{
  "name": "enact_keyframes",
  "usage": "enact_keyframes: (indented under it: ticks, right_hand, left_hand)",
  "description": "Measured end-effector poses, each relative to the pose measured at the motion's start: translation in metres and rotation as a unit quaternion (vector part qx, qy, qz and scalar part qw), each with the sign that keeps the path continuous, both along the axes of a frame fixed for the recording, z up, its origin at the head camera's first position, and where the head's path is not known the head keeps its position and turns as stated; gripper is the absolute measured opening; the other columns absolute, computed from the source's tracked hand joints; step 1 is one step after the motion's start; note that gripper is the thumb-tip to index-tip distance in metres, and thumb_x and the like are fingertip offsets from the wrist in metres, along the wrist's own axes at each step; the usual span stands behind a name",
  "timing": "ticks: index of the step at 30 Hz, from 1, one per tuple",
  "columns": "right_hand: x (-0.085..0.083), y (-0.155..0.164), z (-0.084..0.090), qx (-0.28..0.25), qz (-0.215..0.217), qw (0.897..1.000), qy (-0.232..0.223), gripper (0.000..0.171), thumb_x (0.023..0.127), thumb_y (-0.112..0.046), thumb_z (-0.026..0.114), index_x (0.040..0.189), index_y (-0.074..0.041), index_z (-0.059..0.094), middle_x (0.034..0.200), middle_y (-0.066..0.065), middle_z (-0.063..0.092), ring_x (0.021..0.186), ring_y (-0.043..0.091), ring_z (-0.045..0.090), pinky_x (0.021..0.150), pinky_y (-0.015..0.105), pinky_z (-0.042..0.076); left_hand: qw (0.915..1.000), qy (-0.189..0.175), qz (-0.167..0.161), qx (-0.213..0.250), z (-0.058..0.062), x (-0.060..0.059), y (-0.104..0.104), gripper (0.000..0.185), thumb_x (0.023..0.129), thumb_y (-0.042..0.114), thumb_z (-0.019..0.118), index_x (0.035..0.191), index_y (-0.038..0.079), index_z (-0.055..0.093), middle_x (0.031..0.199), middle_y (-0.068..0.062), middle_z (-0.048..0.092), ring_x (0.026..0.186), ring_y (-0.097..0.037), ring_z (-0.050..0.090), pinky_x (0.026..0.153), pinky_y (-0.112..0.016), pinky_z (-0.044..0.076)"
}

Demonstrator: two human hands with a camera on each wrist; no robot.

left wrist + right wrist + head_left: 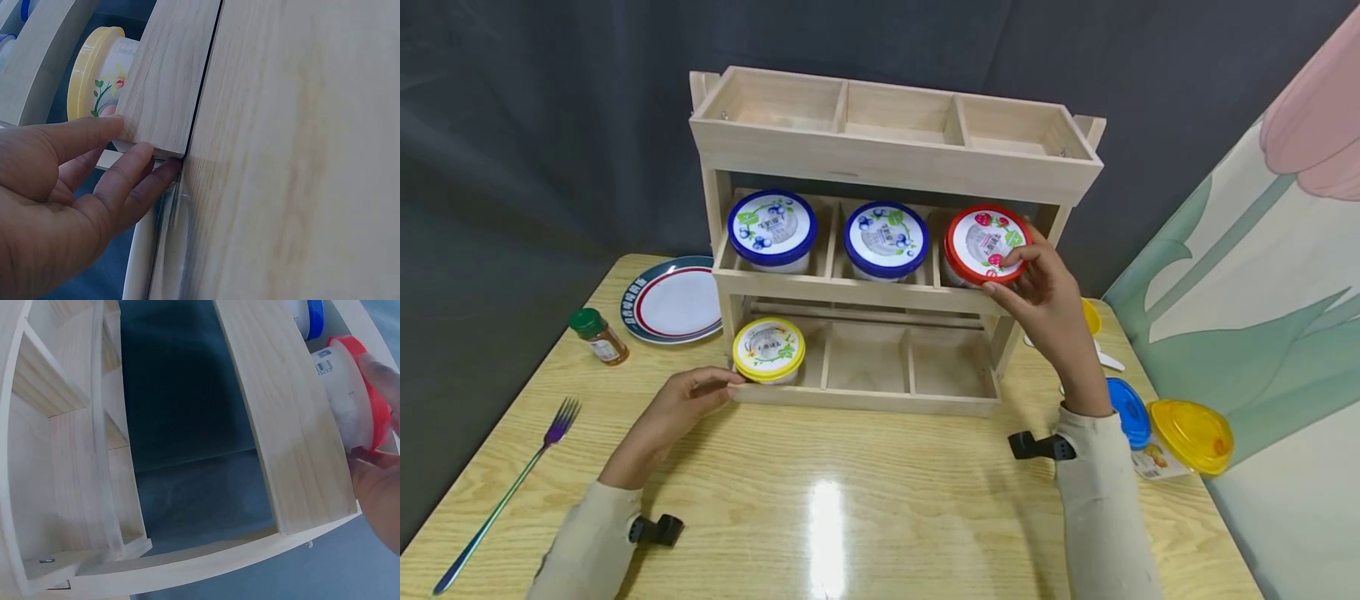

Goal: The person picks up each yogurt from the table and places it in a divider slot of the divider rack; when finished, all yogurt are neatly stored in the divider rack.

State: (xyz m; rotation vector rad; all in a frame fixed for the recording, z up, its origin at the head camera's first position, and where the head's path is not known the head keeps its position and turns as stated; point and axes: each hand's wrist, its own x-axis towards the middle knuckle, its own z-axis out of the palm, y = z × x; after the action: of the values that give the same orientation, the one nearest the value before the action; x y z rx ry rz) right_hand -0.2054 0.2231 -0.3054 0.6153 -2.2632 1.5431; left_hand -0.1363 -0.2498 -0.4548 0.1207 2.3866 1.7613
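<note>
My right hand [1045, 292] grips a red-lidded tub [988, 243] in the right compartment of the wooden rack's middle tier. Fingers lie over its lid and the thumb is low at its front; strawberries decorate the lid. In the right wrist view the tub [350, 400] leans outward, its white side facing the rack. My left hand [681, 408] holds the lower left front corner of the wooden rack [865, 400], thumb at the board's upper edge, fingertips around its end. Close by, a yellow-lidded tub [769, 348] sits in the bottom tier's left compartment.
Two blue-lidded tubs [772, 229] occupy the middle tier's left and centre compartments. Left of the rack are a plate [677, 304], a green-capped spice jar [598, 337] and a fork [505, 492]. On the right lie a blue-lidded container [1129, 412] and a yellow-lidded one [1191, 437].
</note>
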Motion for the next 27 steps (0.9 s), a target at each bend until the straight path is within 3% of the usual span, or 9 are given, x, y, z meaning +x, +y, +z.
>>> enact_keyframes:
  ticks: [5, 8, 12, 15, 20, 23, 27]
  right_hand:
    - [0.0, -0.001, 0.006, 0.029, -0.007, 0.999, -0.024, 0.037, 0.098, 0.012, 0.073, 0.127, 0.012, 0.05, 0.162, 0.018, 0.046, 0.132, 0.024, 0.057, 0.109, 0.021, 0.048]
    - [0.0, -0.001, 0.009, 0.05, -0.015, 0.998, -0.033, 0.038, 0.1, 0.008, 0.073, 0.129, 0.01, 0.049, 0.158, 0.019, 0.049, 0.131, 0.026, 0.057, 0.11, 0.024, 0.049]
    - [0.0, 0.001, 0.009, 0.064, -0.025, 0.997, -0.031, 0.039, 0.099, 0.006, 0.075, 0.13, 0.01, 0.051, 0.175, 0.015, 0.031, 0.154, 0.034, 0.042, 0.116, 0.042, 0.044]
    - [0.002, 0.003, 0.007, 0.063, -0.026, 0.997, -0.022, 0.042, 0.099, 0.007, 0.075, 0.135, 0.009, 0.052, 0.18, 0.009, 0.016, 0.162, 0.034, 0.027, 0.117, 0.051, 0.04]
    - [0.01, 0.008, 0.004, 0.079, -0.035, 0.996, 0.019, 0.052, 0.1, 0.007, 0.074, 0.146, 0.006, 0.052, 0.18, 0.006, 0.017, 0.163, 0.031, 0.027, 0.119, 0.05, 0.04]
    - [0.019, 0.011, 0.005, 0.088, -0.048, 0.994, 0.041, 0.05, 0.1, 0.007, 0.073, 0.146, 0.006, 0.055, 0.179, 0.003, 0.023, 0.163, 0.029, 0.029, 0.118, 0.049, 0.041]
    - [0.04, 0.014, 0.005, 0.099, -0.064, 0.991, 0.067, 0.044, 0.098, 0.01, 0.073, 0.14, 0.006, 0.062, 0.176, 0.005, 0.034, 0.159, 0.028, 0.036, 0.115, 0.032, 0.046]
  left_hand:
    - [1.0, 0.001, 0.0, -0.004, 0.003, 0.0, 0.0, 0.031, 0.111, 0.011, 0.064, 0.135, -0.007, 0.069, 0.14, -0.026, 0.065, 0.119, -0.019, 0.063, 0.092, -0.019, 0.052]
    - [1.0, 0.002, 0.0, -0.008, 0.003, 0.0, 0.001, 0.03, 0.111, 0.011, 0.064, 0.135, -0.007, 0.069, 0.141, -0.026, 0.065, 0.121, -0.022, 0.063, 0.092, -0.018, 0.051]
    - [0.9999, 0.002, 0.001, -0.012, 0.004, 0.001, 0.001, 0.03, 0.111, 0.01, 0.064, 0.135, -0.007, 0.069, 0.142, -0.027, 0.064, 0.122, -0.024, 0.063, 0.092, -0.018, 0.051]
    - [0.9999, 0.002, 0.001, -0.01, 0.003, 0.002, 0.002, 0.03, 0.111, 0.009, 0.063, 0.135, -0.008, 0.069, 0.142, -0.028, 0.064, 0.12, -0.023, 0.063, 0.091, -0.018, 0.052]
    - [1.0, 0.0, 0.001, -0.006, 0.003, 0.002, 0.002, 0.03, 0.111, 0.009, 0.063, 0.135, -0.008, 0.068, 0.142, -0.028, 0.063, 0.119, -0.021, 0.063, 0.091, -0.019, 0.052]
    - [1.0, -0.003, 0.0, -0.008, 0.003, 0.001, 0.002, 0.031, 0.111, 0.01, 0.063, 0.136, -0.007, 0.068, 0.143, -0.028, 0.064, 0.121, -0.022, 0.063, 0.091, -0.019, 0.052]
    - [0.9999, -0.009, -0.002, -0.005, 0.003, 0.001, 0.001, 0.031, 0.111, 0.009, 0.063, 0.137, -0.007, 0.068, 0.143, -0.027, 0.064, 0.121, -0.022, 0.063, 0.092, -0.018, 0.052]
